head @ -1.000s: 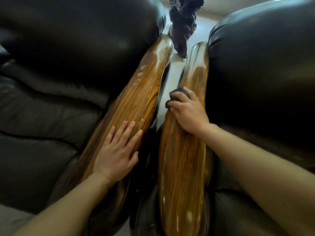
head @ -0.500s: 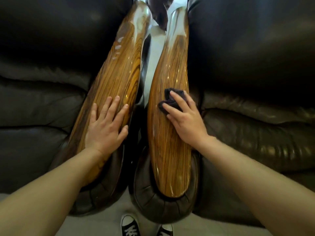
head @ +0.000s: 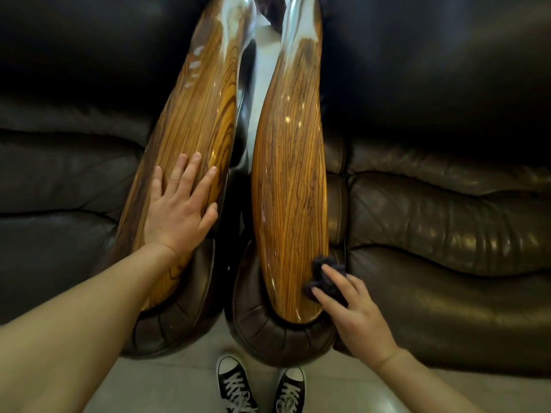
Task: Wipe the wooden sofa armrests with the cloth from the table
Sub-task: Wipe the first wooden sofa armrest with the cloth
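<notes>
Dark sofa [head: 432,219]: R hand [head: 354,317] presses cloth [head: 323,278] on armrest [head: 290,189].

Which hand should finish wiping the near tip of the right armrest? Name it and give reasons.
Right. The right hand already presses the dark cloth against the right armrest near its rounded end. The left hand lies flat and empty on the left armrest.

Your right hand [head: 357,320] presses the dark cloth [head: 323,278] on the right armrest [head: 286,180] near its front end; your left hand [head: 179,204] lies flat on the left armrest [head: 196,114].
</notes>
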Demonstrator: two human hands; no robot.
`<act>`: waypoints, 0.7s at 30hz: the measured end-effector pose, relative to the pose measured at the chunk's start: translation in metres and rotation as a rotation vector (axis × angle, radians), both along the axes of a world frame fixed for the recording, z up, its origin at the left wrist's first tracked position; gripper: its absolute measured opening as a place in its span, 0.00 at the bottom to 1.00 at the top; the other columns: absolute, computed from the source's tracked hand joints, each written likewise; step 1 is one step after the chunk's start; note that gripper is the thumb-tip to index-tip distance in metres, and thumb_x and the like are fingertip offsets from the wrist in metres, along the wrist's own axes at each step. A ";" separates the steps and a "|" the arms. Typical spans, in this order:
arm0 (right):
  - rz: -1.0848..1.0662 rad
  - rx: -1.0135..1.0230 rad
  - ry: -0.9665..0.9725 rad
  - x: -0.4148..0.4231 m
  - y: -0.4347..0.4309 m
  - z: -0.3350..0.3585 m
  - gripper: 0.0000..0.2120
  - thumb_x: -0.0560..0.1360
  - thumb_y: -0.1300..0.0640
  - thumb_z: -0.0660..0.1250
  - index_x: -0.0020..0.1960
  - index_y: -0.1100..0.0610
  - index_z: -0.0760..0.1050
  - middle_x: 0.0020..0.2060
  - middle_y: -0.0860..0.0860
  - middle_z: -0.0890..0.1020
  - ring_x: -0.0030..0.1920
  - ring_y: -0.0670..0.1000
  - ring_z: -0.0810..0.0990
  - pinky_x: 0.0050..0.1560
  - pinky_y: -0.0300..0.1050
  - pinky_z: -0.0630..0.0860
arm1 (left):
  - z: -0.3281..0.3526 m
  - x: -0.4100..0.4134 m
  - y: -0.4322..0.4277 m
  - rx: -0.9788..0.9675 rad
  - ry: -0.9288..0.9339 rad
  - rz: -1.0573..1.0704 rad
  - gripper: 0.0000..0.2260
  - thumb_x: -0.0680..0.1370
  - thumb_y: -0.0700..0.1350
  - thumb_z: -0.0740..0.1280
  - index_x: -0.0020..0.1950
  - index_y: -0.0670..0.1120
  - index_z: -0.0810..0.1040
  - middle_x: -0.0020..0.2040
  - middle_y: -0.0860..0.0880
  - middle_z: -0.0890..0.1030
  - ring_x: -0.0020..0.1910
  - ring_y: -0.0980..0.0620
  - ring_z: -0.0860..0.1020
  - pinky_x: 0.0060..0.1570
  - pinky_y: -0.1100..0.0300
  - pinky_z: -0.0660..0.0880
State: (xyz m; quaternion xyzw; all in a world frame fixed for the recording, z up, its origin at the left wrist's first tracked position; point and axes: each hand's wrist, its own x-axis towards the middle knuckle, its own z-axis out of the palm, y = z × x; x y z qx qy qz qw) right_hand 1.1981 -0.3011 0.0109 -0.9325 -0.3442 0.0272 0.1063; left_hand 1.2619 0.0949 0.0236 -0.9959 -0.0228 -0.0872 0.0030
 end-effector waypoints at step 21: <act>-0.120 0.060 -0.336 0.170 0.120 0.054 0.17 0.83 0.46 0.58 0.65 0.51 0.77 0.65 0.57 0.76 0.56 0.64 0.74 0.52 0.59 0.72 | 0.009 -0.002 -0.004 -0.035 0.017 0.016 0.29 0.79 0.58 0.53 0.80 0.54 0.53 0.82 0.48 0.47 0.80 0.48 0.43 0.75 0.37 0.47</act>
